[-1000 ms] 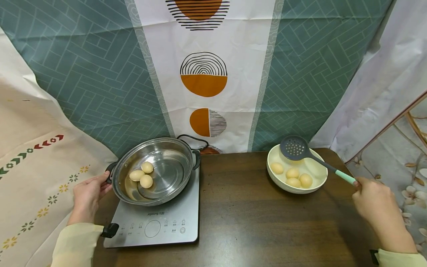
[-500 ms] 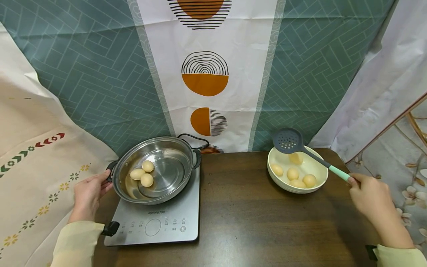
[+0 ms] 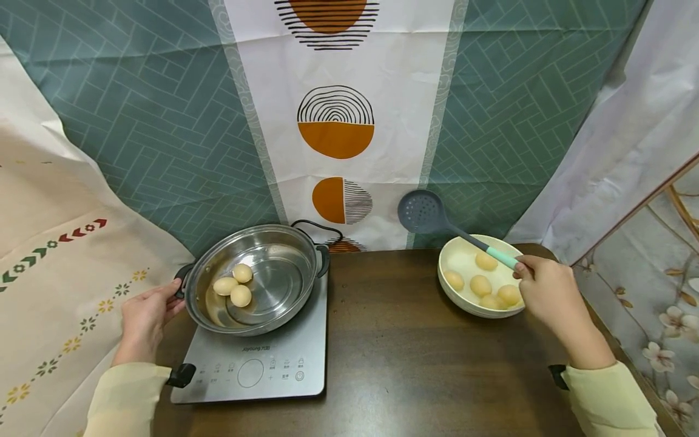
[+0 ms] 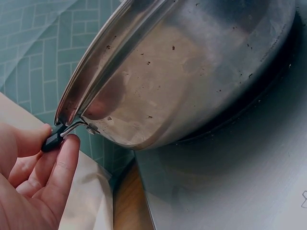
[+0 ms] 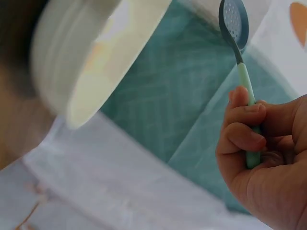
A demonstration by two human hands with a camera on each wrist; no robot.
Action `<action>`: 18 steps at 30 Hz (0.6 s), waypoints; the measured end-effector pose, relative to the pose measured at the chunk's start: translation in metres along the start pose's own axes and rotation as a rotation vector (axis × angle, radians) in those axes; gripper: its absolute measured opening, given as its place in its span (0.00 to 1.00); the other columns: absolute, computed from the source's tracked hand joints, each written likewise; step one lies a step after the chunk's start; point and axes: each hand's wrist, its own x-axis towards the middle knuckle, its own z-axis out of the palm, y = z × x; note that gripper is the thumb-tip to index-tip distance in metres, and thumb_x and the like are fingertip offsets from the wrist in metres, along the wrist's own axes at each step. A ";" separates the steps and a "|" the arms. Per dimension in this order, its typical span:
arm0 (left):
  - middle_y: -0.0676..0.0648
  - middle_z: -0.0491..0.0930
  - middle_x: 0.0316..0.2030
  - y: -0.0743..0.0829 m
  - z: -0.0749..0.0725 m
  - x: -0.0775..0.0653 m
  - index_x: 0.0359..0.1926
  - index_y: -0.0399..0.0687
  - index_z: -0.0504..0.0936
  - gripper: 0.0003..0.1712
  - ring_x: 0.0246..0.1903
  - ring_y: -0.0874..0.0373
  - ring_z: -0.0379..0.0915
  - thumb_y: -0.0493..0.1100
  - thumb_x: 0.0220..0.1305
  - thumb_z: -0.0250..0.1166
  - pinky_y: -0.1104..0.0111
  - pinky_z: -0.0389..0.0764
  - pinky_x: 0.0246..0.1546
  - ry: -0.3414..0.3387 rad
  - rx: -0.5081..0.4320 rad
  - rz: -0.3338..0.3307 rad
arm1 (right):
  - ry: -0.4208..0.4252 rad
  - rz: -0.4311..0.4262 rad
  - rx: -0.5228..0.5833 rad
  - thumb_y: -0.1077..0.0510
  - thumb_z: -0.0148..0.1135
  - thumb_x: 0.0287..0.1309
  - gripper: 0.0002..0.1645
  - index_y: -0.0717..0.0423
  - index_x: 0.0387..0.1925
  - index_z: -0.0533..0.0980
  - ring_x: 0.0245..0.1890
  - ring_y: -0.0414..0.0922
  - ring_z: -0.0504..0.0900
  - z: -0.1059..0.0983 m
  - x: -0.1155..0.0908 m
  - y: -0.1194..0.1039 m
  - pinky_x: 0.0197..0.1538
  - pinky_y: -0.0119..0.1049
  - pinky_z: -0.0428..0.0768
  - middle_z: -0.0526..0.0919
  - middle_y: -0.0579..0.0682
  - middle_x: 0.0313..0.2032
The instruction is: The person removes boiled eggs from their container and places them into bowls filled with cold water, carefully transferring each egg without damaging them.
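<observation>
My left hand pinches the black side handle of a wide steel pot, thumb above and fingers below. Three pale round eggs or balls lie inside the pot, toward its left. In my right hand is a slotted skimmer, gripped by its mint-green handle. The skimmer's dark head is raised to the left of a cream bowl, and nothing shows on it. Several similar yellowish balls sit in that bowl, below the skimmer's handle.
Under the pot is a silver induction cooker, its control panel toward me. A black cord runs behind it. Brown wooden tabletop lies between cooker and bowl. Patterned curtains hang along the back and sides.
The skimmer has come up from the bowl and moved left with my right hand. A ball shows in the bowl where the skimmer head was. My left hand stays on the pot handle.
</observation>
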 end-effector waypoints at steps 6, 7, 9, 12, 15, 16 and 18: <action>0.52 0.83 0.19 -0.001 0.000 0.001 0.26 0.53 0.86 0.04 0.21 0.59 0.83 0.45 0.49 0.73 0.67 0.87 0.30 -0.001 -0.003 0.006 | -0.007 -0.077 0.060 0.63 0.52 0.63 0.09 0.58 0.35 0.79 0.24 0.47 0.72 0.018 0.013 -0.042 0.25 0.32 0.67 0.81 0.52 0.26; 0.53 0.83 0.19 -0.001 0.000 0.001 0.26 0.53 0.86 0.04 0.21 0.59 0.83 0.45 0.49 0.73 0.67 0.87 0.29 0.000 -0.004 0.005 | -0.010 -0.090 0.066 0.63 0.52 0.63 0.09 0.57 0.34 0.79 0.24 0.46 0.73 0.022 0.015 -0.049 0.25 0.32 0.68 0.81 0.51 0.26; 0.53 0.83 0.19 -0.002 -0.001 0.002 0.27 0.53 0.87 0.04 0.20 0.60 0.83 0.45 0.49 0.73 0.68 0.86 0.29 0.001 -0.005 0.002 | -0.016 -0.121 0.075 0.64 0.53 0.62 0.09 0.57 0.32 0.79 0.25 0.46 0.73 0.029 0.018 -0.064 0.26 0.32 0.68 0.81 0.50 0.24; 0.53 0.83 0.19 -0.002 -0.001 0.002 0.26 0.53 0.86 0.04 0.20 0.59 0.83 0.45 0.49 0.74 0.68 0.86 0.28 0.004 -0.011 -0.003 | -0.038 -0.158 0.073 0.64 0.52 0.62 0.10 0.56 0.29 0.78 0.24 0.45 0.71 0.040 0.024 -0.087 0.26 0.32 0.67 0.77 0.48 0.21; 0.53 0.83 0.19 -0.002 -0.001 0.002 0.25 0.54 0.86 0.04 0.20 0.59 0.83 0.45 0.48 0.74 0.68 0.86 0.29 0.003 -0.016 -0.010 | -0.052 -0.192 0.065 0.63 0.51 0.63 0.10 0.57 0.28 0.77 0.22 0.45 0.69 0.050 0.028 -0.109 0.24 0.33 0.67 0.73 0.48 0.19; 0.52 0.83 0.19 -0.001 -0.001 0.002 0.24 0.54 0.86 0.04 0.20 0.59 0.83 0.45 0.49 0.74 0.67 0.86 0.29 -0.001 -0.018 -0.009 | -0.051 -0.205 0.061 0.63 0.52 0.63 0.10 0.57 0.28 0.77 0.22 0.45 0.69 0.054 0.029 -0.117 0.24 0.34 0.68 0.72 0.48 0.19; 0.52 0.83 0.19 -0.001 -0.001 0.002 0.24 0.54 0.86 0.04 0.20 0.59 0.83 0.45 0.48 0.74 0.67 0.86 0.31 -0.003 -0.019 -0.015 | -0.046 -0.233 0.055 0.63 0.53 0.62 0.09 0.57 0.28 0.78 0.21 0.45 0.69 0.061 0.029 -0.131 0.24 0.35 0.70 0.72 0.48 0.18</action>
